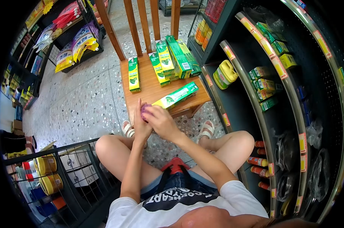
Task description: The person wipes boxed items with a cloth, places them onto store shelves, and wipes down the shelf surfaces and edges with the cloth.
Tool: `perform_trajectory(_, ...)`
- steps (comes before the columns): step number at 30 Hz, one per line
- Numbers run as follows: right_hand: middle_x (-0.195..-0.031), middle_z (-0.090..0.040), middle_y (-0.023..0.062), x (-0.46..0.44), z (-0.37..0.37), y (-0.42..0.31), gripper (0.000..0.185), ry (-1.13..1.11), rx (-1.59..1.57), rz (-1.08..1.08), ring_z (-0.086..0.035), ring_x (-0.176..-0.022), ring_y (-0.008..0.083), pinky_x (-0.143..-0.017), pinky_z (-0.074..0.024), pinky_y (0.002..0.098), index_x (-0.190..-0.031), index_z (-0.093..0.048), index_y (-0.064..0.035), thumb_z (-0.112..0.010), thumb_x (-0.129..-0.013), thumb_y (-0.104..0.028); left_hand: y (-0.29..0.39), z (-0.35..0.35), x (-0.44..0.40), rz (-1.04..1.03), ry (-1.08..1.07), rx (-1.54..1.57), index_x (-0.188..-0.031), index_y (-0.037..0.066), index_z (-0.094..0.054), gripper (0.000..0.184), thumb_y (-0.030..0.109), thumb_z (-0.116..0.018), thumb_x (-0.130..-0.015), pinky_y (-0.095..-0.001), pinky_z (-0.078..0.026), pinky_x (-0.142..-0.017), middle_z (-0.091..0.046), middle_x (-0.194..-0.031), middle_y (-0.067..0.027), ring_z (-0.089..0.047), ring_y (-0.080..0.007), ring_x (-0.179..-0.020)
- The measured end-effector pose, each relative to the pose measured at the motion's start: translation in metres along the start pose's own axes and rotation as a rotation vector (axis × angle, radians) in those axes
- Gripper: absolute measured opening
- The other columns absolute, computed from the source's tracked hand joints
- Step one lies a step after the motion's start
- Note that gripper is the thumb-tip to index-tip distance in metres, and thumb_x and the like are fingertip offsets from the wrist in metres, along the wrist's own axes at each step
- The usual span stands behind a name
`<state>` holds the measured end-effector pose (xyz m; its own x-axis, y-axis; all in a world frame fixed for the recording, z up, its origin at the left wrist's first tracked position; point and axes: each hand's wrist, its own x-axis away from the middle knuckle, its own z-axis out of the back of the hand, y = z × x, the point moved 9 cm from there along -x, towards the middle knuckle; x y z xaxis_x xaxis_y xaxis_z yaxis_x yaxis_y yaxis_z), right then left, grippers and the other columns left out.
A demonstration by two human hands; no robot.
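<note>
Over the chair's front edge, my left hand (142,123) and my right hand (162,122) meet around a small purple, crumpled-looking thing (145,111). My left fingers point upward, while my right fingers curl over the purple thing. Just beyond my right hand, a green and yellow toothpaste box (176,95) lies slantwise on the wooden chair seat (147,97). Another such box (133,74) lies alone at the seat's left. Several more green boxes (179,60) are grouped and partly stacked near the backrest.
Shelves with small green boxes (264,84) and a yellow jug (225,74) stand close on the right. A wire rack with yellow tubs (51,184) is at the lower left. Bagged goods (78,46) sit at the upper left. The chair's slats (140,26) rise behind the seat.
</note>
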<state>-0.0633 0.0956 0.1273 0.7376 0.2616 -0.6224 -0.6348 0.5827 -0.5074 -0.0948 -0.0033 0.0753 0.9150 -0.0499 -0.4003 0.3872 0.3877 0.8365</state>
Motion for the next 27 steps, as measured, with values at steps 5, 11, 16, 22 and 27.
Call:
perform_trajectory(5, -0.111, -0.059, 0.0107, 0.001, 0.006, 0.012, 0.021, -0.014, 0.153, -0.027, -0.055, -0.111, 0.0295, -0.091, -0.0455, 0.0408, -0.103, -0.064, -0.0037, -0.058, -0.083, -0.01, -0.03, -0.006, 0.006, 0.269, -0.036, 0.256, -0.147, 0.001, -0.032, 0.087, -0.006, -0.077, -0.072, -0.0319, -0.053, -0.084, -0.061, -0.109, -0.0116, -0.062, -0.0207, -0.096)
perform_trajectory(11, -0.111, -0.063, 0.0127, 0.011, 0.092, 0.116, 0.015, 0.141, 0.467, -0.203, -0.056, -0.106, 0.0319, -0.094, -0.0448, 0.044, -0.098, -0.067, -0.0006, -0.055, -0.09, -0.005, -0.021, -0.005, 0.004, 0.2, -0.078, 0.205, -0.146, 0.001, -0.033, 0.089, -0.005, -0.08, -0.071, -0.0298, -0.055, -0.084, -0.062, -0.111, -0.0118, -0.063, -0.0182, -0.098)
perform_trajectory(16, -0.11, -0.067, 0.0098, 0.031, 0.128, 0.167, 0.02, 0.286, 0.185, -0.429, -0.061, -0.104, 0.025, -0.091, -0.049, 0.0363, -0.106, -0.068, 0.0004, -0.058, -0.094, -0.01, -0.017, -0.005, 0.005, 0.144, -0.057, 0.214, -0.144, 0.001, -0.036, 0.085, -0.003, -0.081, -0.072, -0.0298, -0.054, -0.083, -0.063, -0.112, -0.0119, -0.063, -0.0185, -0.097)
perform_trajectory(22, -0.108, -0.068, 0.0066, 0.074, 0.09, 0.243, 0.029, 0.464, -0.929, -0.924, -0.063, -0.095, 0.0106, -0.084, -0.0495, 0.0271, -0.116, -0.065, 0.0044, -0.057, -0.098, -0.018, -0.028, -0.005, 0.007, 0.19, -0.103, 0.108, -0.133, 0.0, -0.048, 0.068, 0.003, -0.081, -0.074, -0.0298, -0.051, -0.082, -0.065, -0.105, -0.0111, -0.063, -0.0187, -0.093)
perform_trajectory(27, -0.103, -0.071, 0.0076, 0.068, 0.1, 0.227, 0.027, 0.101, -0.393, -0.878, -0.063, -0.093, 0.0118, -0.083, -0.048, 0.026, -0.113, -0.067, 0.0046, -0.058, -0.097, -0.016, -0.038, 0.0, 0.011, 0.257, -0.089, 0.104, -0.118, 0.002, -0.057, 0.049, 0.006, -0.081, -0.076, -0.029, -0.05, -0.078, -0.068, -0.098, -0.0091, -0.063, -0.0159, -0.089)
